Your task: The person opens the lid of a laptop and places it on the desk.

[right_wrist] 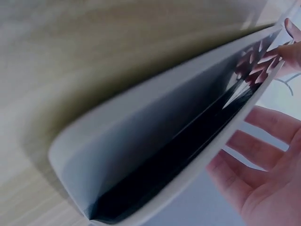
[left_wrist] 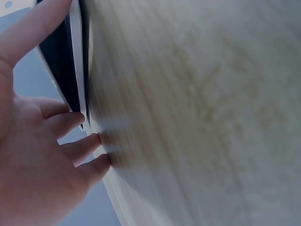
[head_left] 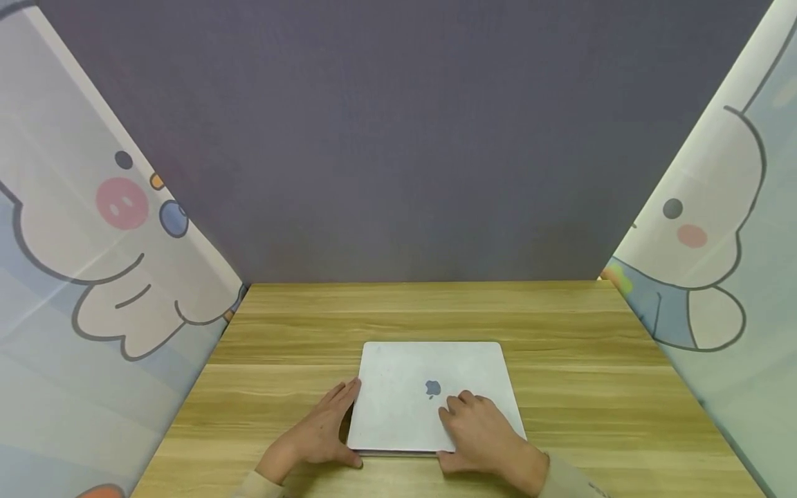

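A silver laptop [head_left: 407,394] with a dark apple logo lies on the wooden table. Its lid stands slightly raised along the near edge; in the right wrist view a narrow gap shows between the lid and the base [right_wrist: 113,113]. My right hand [head_left: 479,432] pinches the lid at the near edge, thumb at the gap and fingers bent over the top. To the left, my left hand [head_left: 320,429] rests at the laptop's side, fingers extended along the left edge and thumb by the near left corner. In the left wrist view, its fingertips [left_wrist: 101,162] touch the table.
The wood-grain table [head_left: 299,318] extends around the laptop on all sides. A dark grey panel [head_left: 423,152] rises behind its far edge. Cartoon-printed sheets hang at the left [head_left: 56,387] and the right [head_left: 716,228].
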`<state>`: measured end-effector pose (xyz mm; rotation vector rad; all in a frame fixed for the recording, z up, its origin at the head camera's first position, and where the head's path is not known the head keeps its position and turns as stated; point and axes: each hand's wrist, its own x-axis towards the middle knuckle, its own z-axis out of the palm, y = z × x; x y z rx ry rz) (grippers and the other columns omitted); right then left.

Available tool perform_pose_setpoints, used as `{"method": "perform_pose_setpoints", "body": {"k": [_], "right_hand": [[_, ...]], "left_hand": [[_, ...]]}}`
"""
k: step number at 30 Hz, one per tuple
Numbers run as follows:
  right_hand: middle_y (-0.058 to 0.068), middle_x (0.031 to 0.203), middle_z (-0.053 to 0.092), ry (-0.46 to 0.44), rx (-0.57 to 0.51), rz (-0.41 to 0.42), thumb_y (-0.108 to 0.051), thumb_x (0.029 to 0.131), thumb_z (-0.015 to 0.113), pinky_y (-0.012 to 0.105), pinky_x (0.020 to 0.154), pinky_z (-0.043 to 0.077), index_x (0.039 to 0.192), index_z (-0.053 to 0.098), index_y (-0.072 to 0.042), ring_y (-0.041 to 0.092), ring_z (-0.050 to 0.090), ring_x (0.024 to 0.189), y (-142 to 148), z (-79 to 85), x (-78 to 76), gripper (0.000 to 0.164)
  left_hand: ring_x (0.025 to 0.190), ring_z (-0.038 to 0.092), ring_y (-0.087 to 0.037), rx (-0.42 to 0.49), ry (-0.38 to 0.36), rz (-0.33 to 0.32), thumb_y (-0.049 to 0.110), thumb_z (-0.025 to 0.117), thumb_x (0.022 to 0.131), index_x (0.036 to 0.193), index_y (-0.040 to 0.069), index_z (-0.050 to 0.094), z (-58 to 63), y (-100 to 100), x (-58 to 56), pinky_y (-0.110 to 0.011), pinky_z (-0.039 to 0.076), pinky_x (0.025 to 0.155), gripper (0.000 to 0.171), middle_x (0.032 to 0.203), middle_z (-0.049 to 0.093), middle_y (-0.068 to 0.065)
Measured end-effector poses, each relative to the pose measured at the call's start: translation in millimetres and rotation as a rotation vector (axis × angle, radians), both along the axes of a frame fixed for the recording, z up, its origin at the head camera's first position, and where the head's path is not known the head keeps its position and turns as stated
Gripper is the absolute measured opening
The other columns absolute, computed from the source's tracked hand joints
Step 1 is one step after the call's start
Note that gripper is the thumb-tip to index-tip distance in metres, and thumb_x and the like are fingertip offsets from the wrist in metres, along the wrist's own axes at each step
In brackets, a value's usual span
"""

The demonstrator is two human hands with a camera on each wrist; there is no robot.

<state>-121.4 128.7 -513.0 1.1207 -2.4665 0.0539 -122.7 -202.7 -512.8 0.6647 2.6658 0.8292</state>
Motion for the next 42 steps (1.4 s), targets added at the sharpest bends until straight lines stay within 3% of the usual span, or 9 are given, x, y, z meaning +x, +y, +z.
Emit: {"method": "perform_pose_setpoints", "body": {"k": [10, 17, 32, 42], "right_hand": [[-0.005, 0.067, 0.049, -0.008, 0.005, 0.007, -0.061, 0.061, 0.075, 0.025, 0.044, 0.036, 0.067, 0.056, -0.016, 0.015, 0.044, 0.058, 0.0, 7.2, -2.8, 0.049], [-0.009, 0.066, 0.044, -0.011, -0.071, 0.017, -0.055, 0.060, 0.075, 0.022, 0.043, 0.030, 0.064, 0.048, -0.019, 0.011, 0.040, 0.057, 3.7, 15.9, -7.4, 0.046], [-0.010, 0.070, 0.054, 0.040, -0.160, 0.027, -0.053, 0.061, 0.077, 0.025, 0.047, 0.043, 0.062, 0.049, -0.020, 0.012, 0.052, 0.063, 7.6, 24.1, -6.3, 0.043], [-0.011, 0.068, 0.056, 0.124, -0.293, 0.060, -0.044, 0.069, 0.079, 0.023, 0.052, 0.045, 0.063, 0.055, -0.018, 0.010, 0.048, 0.061, 10.7, 30.6, -2.9, 0.036]], "left_hand": [[0.149, 0.018, -0.051, 0.014, 0.009, 0.020, 0.053, 0.090, 0.067, 0.159, -0.006, 0.015, -0.9, -1.6, 2.0, -0.068, 0.022, 0.116, 0.133, 0.164, 0.022, -0.027], [0.147, 0.018, -0.056, 0.039, 0.036, -0.012, 0.052, 0.089, 0.069, 0.161, -0.002, 0.016, -2.3, -2.2, -0.5, -0.071, 0.019, 0.115, 0.129, 0.162, 0.021, -0.031], [0.147, 0.020, -0.055, 0.025, 0.102, -0.074, 0.050, 0.088, 0.070, 0.158, -0.002, 0.027, -2.3, -0.4, -1.3, -0.069, 0.018, 0.117, 0.120, 0.163, 0.026, -0.024], [0.148, 0.023, -0.051, 0.011, 0.076, -0.041, 0.048, 0.091, 0.067, 0.158, 0.000, 0.031, -2.5, -0.6, -2.0, -0.064, 0.018, 0.119, 0.119, 0.162, 0.031, -0.020]]}}
